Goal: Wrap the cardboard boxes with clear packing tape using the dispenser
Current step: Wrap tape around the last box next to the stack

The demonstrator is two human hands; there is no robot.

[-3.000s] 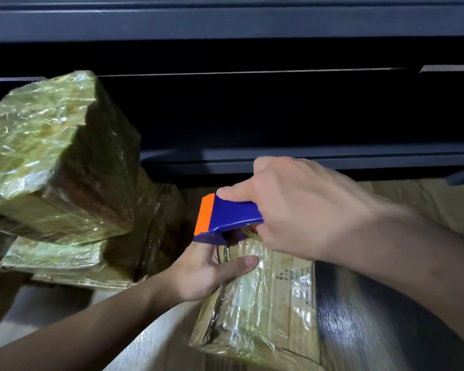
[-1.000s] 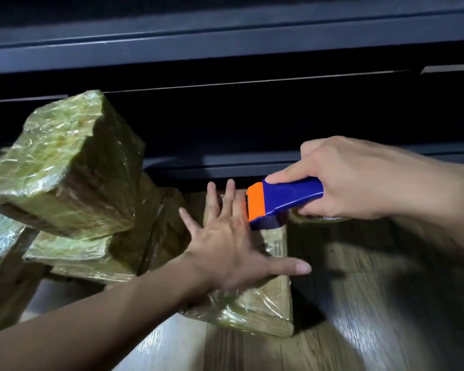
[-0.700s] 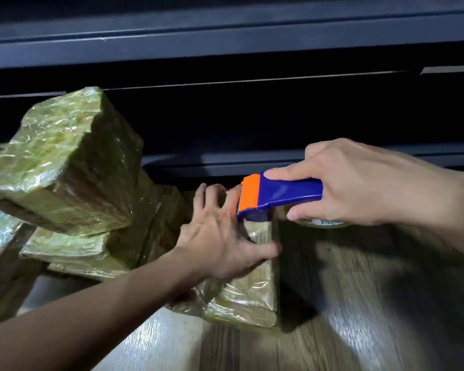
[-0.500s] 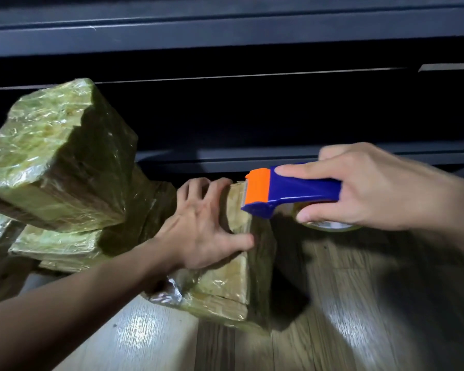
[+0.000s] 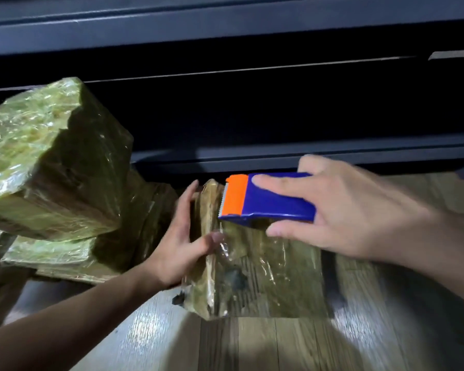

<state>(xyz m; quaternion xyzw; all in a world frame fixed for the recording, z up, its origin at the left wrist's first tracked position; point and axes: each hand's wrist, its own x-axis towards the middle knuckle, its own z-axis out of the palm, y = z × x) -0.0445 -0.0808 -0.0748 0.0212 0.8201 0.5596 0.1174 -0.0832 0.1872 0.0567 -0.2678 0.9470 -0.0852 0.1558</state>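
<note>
A flat cardboard box covered in clear tape lies on the wooden floor at the centre. My left hand grips its left edge, thumb on the top face and fingers down the side. My right hand holds the blue tape dispenser with the orange blade end pointing left, just above the box's far left corner. The tape roll is hidden under my right hand.
A pile of taped boxes stands at the left, the top one tilted, with another flat beneath it. Dark furniture with a low opening runs across the back. Wooden floor spreads to the right and front.
The box was tipped up on its edge and now lies flat on another face. My left hand shifted from the top to the left edge. The dispenser stayed above the far end.
</note>
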